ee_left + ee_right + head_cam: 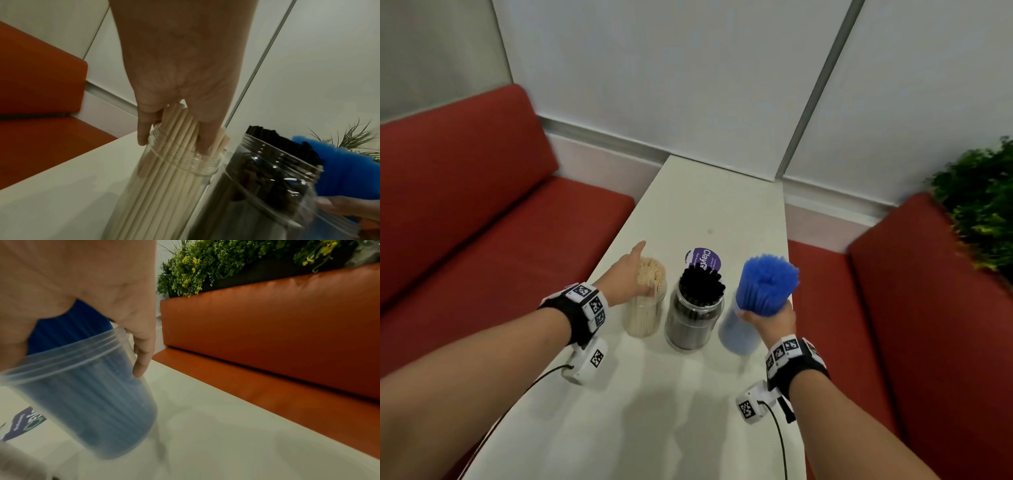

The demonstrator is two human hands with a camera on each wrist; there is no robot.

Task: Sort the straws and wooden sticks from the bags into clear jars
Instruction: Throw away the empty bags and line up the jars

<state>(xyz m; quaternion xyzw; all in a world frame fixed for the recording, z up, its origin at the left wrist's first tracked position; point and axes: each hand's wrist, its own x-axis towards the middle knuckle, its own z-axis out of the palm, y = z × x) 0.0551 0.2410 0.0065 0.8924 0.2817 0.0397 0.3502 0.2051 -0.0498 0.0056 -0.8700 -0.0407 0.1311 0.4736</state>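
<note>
The right hand (770,320) curled round the blue straws (768,284) just above the jar (92,402). They seemed light, slippery and crushable, best held gently mid-bundle.

On a narrow white table (705,198) three clear plastic jars stand in a row, close together. The left jar (642,317) is packed with pale wooden sticks (651,275); the left hand (628,274) lies against their tops, thumb pointing away. The middle jar (691,325) holds black straws (700,284), with a round purple printed label (705,258) lying flat just behind it. The right hand (770,322) grips a bundle of blue plastic straws (768,284) at the mouth of the right jar (736,334), which looks blurred. Red cushioned benches (482,205) flank the table, and a green leafy plant (983,205) sits at far right.
</note>
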